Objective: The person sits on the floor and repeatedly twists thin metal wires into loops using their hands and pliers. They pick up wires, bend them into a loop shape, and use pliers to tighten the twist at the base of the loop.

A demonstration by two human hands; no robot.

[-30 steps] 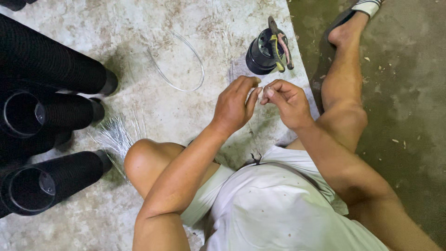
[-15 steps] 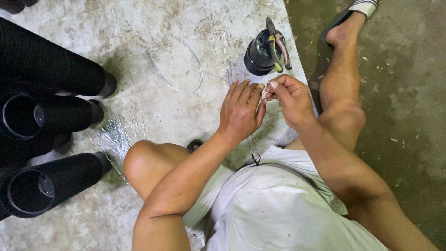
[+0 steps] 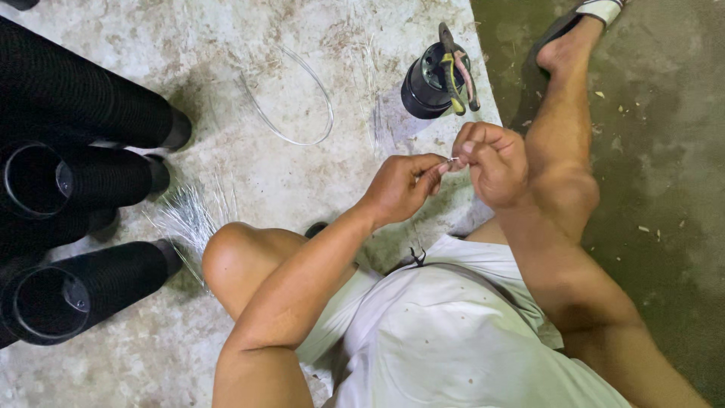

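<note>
A thin wire piece [image 3: 451,160] is pinched betw. both grips: left hand [image 3: 402,186] closed on its near end, right hand [image 3: 492,161] fingers curled shut on the other. Just beyond the grips, pliers [image 3: 458,69] are laid on a black cylinder [image 3: 429,81]; wire loop [image 3: 291,102] lies further left on the floor [image 3: 249,174]

Looks like a small floor-level workshop, not a home. The person sits right on a stained, worn concrete floor [image 3: 287,181], no counter anywhere. Left of their bare knee [image 3: 234,261] there's a stack of black ribbed tubes [image 3: 83,121] lying on their sides, with a fan of thin wire strands [image 3: 185,219] just beside it. Farther up from the knee, pliers [image 3: 455,69] rest on a black cylindrical part [image 3: 424,92], near a loose wire loop [image 3: 291,98].
</note>
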